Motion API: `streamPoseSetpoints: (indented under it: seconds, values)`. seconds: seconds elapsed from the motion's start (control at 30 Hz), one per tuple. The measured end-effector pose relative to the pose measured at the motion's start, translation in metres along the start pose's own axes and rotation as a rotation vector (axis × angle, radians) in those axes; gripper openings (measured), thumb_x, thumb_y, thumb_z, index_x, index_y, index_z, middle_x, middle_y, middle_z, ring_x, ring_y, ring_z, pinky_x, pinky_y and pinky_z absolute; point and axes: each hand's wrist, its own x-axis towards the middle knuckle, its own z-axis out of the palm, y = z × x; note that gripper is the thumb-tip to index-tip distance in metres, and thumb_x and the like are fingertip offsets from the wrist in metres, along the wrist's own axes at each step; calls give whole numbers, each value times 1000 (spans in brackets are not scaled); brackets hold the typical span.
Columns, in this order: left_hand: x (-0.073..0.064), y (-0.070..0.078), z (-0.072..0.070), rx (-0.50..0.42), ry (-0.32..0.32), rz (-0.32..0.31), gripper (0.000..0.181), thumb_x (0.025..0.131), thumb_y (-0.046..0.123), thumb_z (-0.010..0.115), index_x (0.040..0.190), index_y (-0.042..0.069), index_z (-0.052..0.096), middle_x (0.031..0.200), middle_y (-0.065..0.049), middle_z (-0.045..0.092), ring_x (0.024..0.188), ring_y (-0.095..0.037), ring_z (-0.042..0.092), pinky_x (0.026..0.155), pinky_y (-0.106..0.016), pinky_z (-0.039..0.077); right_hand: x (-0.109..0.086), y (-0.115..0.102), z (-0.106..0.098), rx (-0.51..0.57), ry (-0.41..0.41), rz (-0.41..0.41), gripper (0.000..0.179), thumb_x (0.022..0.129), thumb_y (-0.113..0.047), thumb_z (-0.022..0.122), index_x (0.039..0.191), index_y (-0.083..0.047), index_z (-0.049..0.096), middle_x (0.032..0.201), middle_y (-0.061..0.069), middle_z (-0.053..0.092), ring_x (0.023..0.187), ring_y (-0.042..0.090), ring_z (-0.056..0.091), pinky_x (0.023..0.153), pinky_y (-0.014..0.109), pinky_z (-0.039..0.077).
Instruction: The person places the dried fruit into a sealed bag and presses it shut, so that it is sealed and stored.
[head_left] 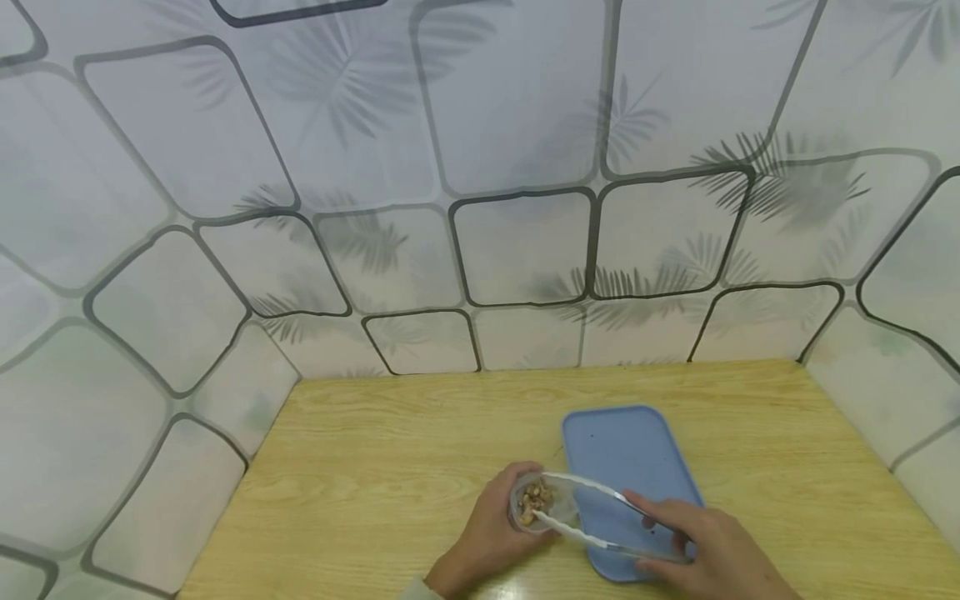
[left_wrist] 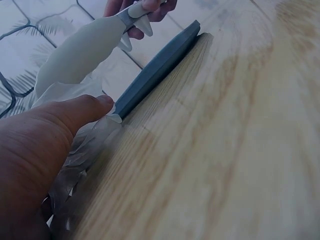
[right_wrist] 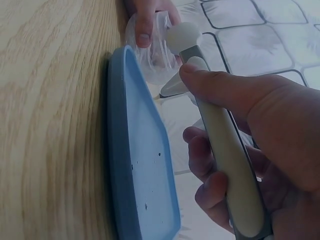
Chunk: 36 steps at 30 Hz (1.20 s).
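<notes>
My left hand (head_left: 497, 518) grips a clear plastic cup (head_left: 564, 493), tilted so that its mouth shows in the head view. Inside the cup lie small brown pieces that look like nuts (head_left: 535, 497). My right hand (head_left: 708, 542) holds a pair of tongs (head_left: 617, 548) with white tips and metal arms. The tongs are spread, and their tips reach to the cup's mouth. In the right wrist view, the thumb and curled fingers wrap the tongs' pale handle (right_wrist: 227, 170). The left thumb (left_wrist: 90, 107) presses on the cup's side in the left wrist view.
A blue tray (head_left: 622, 446) lies on the wooden table (head_left: 360, 467) under the tongs, right of the cup. A few small dark specks dot it. Patterned wall covering (head_left: 525, 250) stands along the table's back and both sides.
</notes>
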Motion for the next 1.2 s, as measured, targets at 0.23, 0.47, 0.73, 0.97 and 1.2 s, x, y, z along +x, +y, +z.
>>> streamPoseSetpoints:
  seconds: [0.23, 0.47, 0.73, 0.97, 1.2]
  values:
    - [1, 1, 0, 4, -3, -6, 80, 81, 30, 97, 150, 24, 55, 139, 3, 69, 126, -13, 66, 113, -39, 54, -2, 4, 3, -75, 202, -162, 87, 78, -39, 99, 155, -18, 63, 107, -9, 73, 71, -13, 46, 56, 17, 40]
    - [2, 2, 0, 6, -13, -26, 76, 85, 37, 94, 149, 24, 55, 137, 5, 69, 124, -11, 64, 111, -37, 54, -4, 9, -1, -62, 305, -125, 97, 70, -33, 104, 156, -16, 61, 108, -7, 70, 72, -9, 50, 57, 18, 40]
    - [1, 4, -1, 4, -12, -43, 78, 84, 37, 95, 149, 26, 55, 136, 5, 69, 123, -10, 64, 110, -36, 54, -6, 18, -9, -55, 351, 6, 96, 71, -31, 103, 156, -12, 61, 106, -7, 68, 74, -5, 51, 56, 20, 41]
    - [0, 3, 0, 30, 1, -50, 78, 83, 40, 95, 149, 26, 56, 135, 5, 69, 122, -10, 64, 109, -36, 54, -5, 30, -25, -31, 291, 335, 101, 83, -45, 95, 162, -3, 49, 121, 12, 76, 77, -6, 60, 62, 22, 53]
    - [1, 4, 0, 29, 2, -47, 78, 83, 40, 95, 149, 26, 55, 135, 5, 70, 122, -10, 64, 109, -36, 55, -7, 49, -39, -3, 277, 435, 106, 89, -54, 88, 168, -2, 38, 136, 19, 71, 83, -10, 65, 67, 21, 52]
